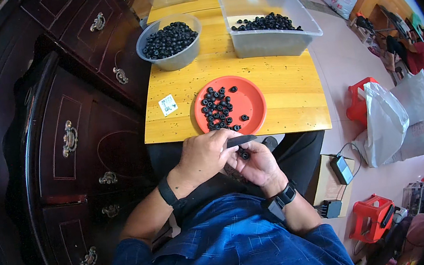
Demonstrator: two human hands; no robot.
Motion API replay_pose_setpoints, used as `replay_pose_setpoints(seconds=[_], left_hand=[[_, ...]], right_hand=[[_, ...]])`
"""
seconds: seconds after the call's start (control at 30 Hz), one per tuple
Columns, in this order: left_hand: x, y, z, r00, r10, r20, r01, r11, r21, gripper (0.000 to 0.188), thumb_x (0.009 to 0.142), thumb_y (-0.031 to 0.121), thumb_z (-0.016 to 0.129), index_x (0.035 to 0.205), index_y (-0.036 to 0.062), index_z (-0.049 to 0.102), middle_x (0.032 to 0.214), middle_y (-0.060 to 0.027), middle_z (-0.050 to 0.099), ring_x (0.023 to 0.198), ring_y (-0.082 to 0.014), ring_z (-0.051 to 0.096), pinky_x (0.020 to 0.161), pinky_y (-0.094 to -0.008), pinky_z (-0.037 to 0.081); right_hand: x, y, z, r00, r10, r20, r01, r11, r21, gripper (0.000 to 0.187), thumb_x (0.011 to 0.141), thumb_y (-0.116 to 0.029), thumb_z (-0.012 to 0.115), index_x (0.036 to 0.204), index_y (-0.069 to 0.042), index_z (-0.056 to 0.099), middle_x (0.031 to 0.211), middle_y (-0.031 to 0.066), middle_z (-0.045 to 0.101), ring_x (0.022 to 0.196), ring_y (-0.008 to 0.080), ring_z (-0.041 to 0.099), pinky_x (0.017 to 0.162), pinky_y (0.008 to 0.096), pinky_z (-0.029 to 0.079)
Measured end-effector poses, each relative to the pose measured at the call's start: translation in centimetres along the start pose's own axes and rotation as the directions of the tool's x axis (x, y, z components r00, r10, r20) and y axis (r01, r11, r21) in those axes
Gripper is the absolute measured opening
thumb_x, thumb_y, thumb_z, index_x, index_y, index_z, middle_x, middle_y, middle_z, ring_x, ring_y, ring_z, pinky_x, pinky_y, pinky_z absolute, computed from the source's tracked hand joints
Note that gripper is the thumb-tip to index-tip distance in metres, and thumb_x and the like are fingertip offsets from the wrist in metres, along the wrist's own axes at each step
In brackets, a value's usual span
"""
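My left hand (200,156) is closed around a dark, pointed blade-like tool (241,140), its tip pointing right; the handle is hidden in the fingers. Just under the blade, my right hand (259,165) holds a small black ring-shaped part (245,155) between curled fingers. Both hands meet over my lap, at the near edge of the yellow table. Right beyond them sits a round orange-red plate (253,101), with many similar black parts (217,108) gathered mostly on its left side.
A round translucent tub (174,62) full of black parts stands at the table's back left. A rectangular clear bin (275,45), partly filled, is at the back right. A white square label (168,105) lies on the yellow table (291,91). Dark drawers (64,135) flank the left; a red stool (373,218) is right.
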State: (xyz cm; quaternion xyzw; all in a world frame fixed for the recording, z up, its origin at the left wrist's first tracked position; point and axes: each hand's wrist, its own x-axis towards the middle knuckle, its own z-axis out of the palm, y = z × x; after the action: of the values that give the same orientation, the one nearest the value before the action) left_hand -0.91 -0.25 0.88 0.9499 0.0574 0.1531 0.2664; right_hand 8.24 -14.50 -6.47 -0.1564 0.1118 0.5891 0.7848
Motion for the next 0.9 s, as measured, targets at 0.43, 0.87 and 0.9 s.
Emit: replay_pose_setpoints(seconds=[0.43,0.87,0.9], left_hand=[[-0.5,0.4,0.6,0.992,-0.029,-0.119,0.001,0.974,-0.226,0.018,0.082,0.006,0.076,0.098,0.0046,0.069,0.07,-0.0064,0.066,0.058,-0.0149,0.065,0.054,-0.0286,0.049],[-0.7,0.5,0.5,0.973,0.033,-0.23,-0.086,0.971,-0.224,0.021,0.078,-0.003,0.076,0.097,0.004,0.071,0.082,-0.0098,0.07,0.067,-0.0187,0.07,0.057,-0.0297,0.053],[-0.8,0.5,0.5,0.973,0.032,-0.229,-0.085,0.971,-0.225,0.021,0.078,-0.003,0.076,0.097,0.004,0.071,0.082,-0.0098,0.07,0.067,-0.0187,0.07,0.057,-0.0297,0.053]], right_hand=[[-0.2,0.2,-0.8,0.993,0.104,0.059,-0.105,0.994,0.021,0.021,0.098,-0.02,0.062,0.113,-0.005,0.06,0.096,0.0065,0.064,0.08,0.0163,0.064,0.064,0.027,0.051],[-0.8,0.2,0.1,0.983,0.049,0.176,-0.044,0.999,-0.029,0.022,0.099,-0.021,0.061,0.116,-0.007,0.058,0.091,0.0014,0.059,0.072,0.0102,0.055,0.062,0.0222,0.046],[-0.8,0.1,0.1,0.98,0.058,0.192,-0.056,0.998,-0.016,0.022,0.099,-0.022,0.061,0.115,-0.007,0.059,0.091,0.0013,0.059,0.072,0.0101,0.054,0.062,0.0221,0.046]])
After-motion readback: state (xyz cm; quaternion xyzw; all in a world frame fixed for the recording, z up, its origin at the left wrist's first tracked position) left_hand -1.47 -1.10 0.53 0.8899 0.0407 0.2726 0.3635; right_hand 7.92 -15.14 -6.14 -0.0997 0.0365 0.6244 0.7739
